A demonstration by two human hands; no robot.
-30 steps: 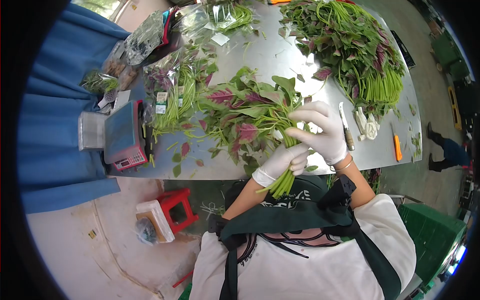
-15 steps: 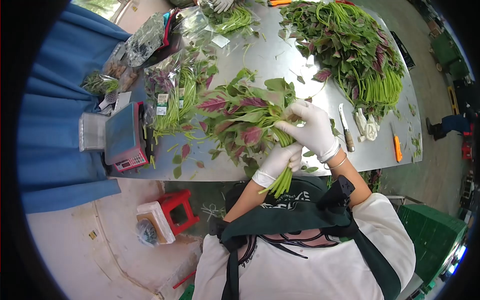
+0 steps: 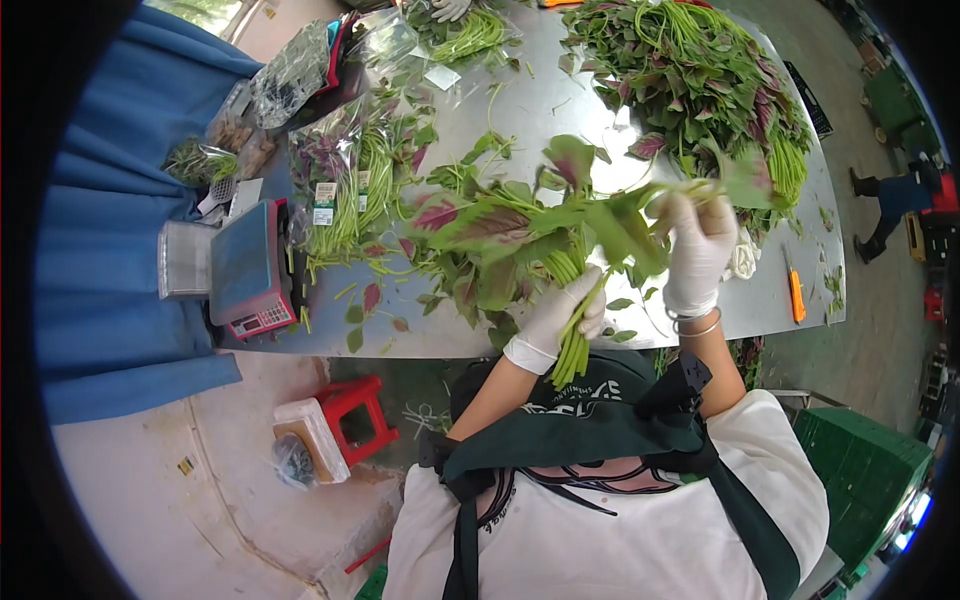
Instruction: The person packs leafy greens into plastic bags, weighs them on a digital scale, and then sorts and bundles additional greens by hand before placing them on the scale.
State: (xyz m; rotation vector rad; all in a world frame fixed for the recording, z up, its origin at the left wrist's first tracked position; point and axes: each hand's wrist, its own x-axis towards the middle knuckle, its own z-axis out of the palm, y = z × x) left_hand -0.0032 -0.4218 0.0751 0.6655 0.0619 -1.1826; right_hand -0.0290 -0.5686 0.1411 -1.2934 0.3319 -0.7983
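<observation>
My left hand [image 3: 560,322], in a white glove, is closed round the green stems of a bunch of amaranth [image 3: 490,240]. The bunch's red-and-green leaves spread to the left and away from me, above the table's near edge. To the right of the bunch is my raised right hand [image 3: 697,250], gloved too, with its fingers pinched on an amaranth sprig [image 3: 630,225]. Part of that sprig is smeared by motion, and leaves stick out on both sides of the fingers.
A large amaranth pile [image 3: 700,100] covers the far right of the metal table [image 3: 540,100]. Bagged amaranth [image 3: 350,190] and a scale [image 3: 245,265] stand at left. An orange-handled tool [image 3: 796,295] and a crumpled white glove [image 3: 742,258] lie at right. Another person's gloved hand [image 3: 450,10] shows at the top.
My right hand has moved right, away from the bunch, drawing a sprig with it. It now covers the wooden-handled knife. My left hand keeps its hold on the stems.
</observation>
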